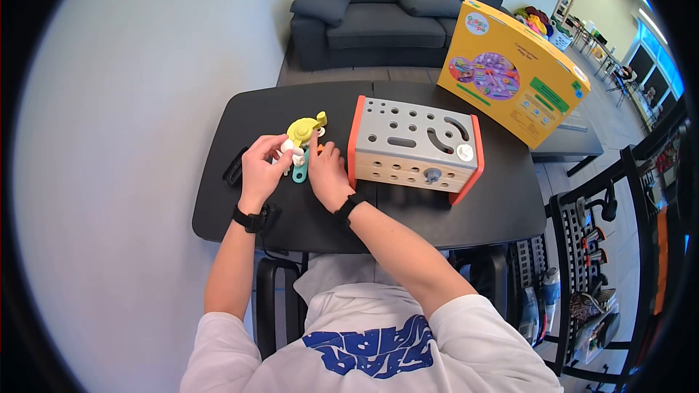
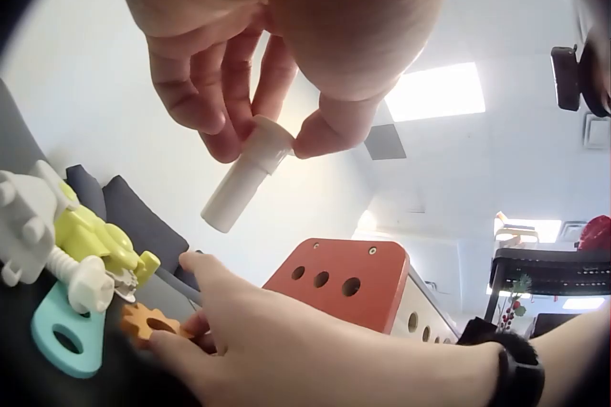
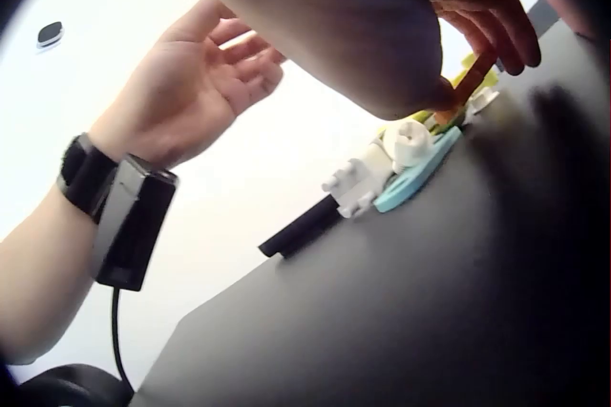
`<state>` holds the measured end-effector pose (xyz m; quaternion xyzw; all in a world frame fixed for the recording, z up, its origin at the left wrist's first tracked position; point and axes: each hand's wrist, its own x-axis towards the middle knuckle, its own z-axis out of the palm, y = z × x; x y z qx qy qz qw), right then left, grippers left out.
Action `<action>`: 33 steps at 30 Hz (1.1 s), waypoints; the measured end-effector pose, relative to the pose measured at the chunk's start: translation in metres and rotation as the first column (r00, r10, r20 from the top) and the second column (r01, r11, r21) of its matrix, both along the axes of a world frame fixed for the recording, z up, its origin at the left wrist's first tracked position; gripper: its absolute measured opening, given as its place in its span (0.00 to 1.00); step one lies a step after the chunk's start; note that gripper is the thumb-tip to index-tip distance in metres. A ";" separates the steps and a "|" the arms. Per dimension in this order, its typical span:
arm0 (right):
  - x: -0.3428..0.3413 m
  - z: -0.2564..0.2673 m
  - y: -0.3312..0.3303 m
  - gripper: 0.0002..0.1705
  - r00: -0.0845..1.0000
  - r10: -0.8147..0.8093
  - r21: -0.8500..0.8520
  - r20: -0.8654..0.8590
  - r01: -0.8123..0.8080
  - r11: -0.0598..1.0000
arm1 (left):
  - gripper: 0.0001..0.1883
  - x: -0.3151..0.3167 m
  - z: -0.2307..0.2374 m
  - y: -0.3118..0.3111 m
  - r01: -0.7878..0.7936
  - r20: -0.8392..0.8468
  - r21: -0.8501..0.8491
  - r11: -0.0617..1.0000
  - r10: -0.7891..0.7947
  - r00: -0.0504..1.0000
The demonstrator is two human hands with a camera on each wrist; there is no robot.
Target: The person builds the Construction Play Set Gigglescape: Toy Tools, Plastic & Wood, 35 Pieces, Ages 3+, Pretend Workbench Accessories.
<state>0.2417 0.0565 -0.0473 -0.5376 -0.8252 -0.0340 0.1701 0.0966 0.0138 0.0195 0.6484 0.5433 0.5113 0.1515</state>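
My left hand (image 1: 262, 167) pinches a white peg (image 2: 248, 175) with a wider head between thumb and fingertips, lifted above the loose toy parts. My right hand (image 1: 329, 175) is low at the tabletop, its thumb and a finger on an orange toothed gear (image 2: 145, 323). Beside that gear lie a teal piece with a slot (image 2: 46, 332), a white screw (image 2: 91, 285), a yellow-green toy part (image 2: 86, 235) and a white knobbed piece (image 2: 27, 225). A toy workbench (image 1: 408, 143) with a grey holed top and red end panels stands right of my right hand.
A black object (image 1: 233, 167) lies at the left of the black table (image 1: 466, 222). Behind the workbench, a large yellow box (image 1: 539, 105) stands at the table's back right. A dark sofa (image 1: 378, 29) is beyond, and a black rack (image 1: 564, 247) stands at the right.
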 end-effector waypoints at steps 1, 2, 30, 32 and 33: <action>0.002 0.005 -0.006 0.46 0.998 0.060 0.029 -0.024 -0.059 0.998 | 0.17 -0.001 -0.003 0.001 0.009 0.060 -0.012 1.000 -0.008 0.998; 0.005 0.014 -0.011 0.48 0.992 0.119 0.059 -0.046 -0.116 0.991 | 0.17 0.000 -0.004 0.001 0.019 0.121 -0.024 1.000 -0.016 0.993; 0.126 0.075 -0.079 0.24 0.495 0.342 0.100 -0.799 -0.451 0.887 | 0.17 0.058 0.049 -0.029 0.540 0.209 -0.269 0.797 -0.499 0.841; 0.140 0.073 -0.083 0.22 0.541 0.330 0.076 -0.774 -0.438 0.896 | 0.15 0.075 0.058 -0.030 0.549 0.081 -0.292 0.783 -0.551 0.830; 0.145 0.070 -0.085 0.21 0.536 0.310 0.075 -0.785 -0.414 0.907 | 0.15 0.081 0.057 -0.030 0.524 0.032 -0.282 0.803 -0.538 0.842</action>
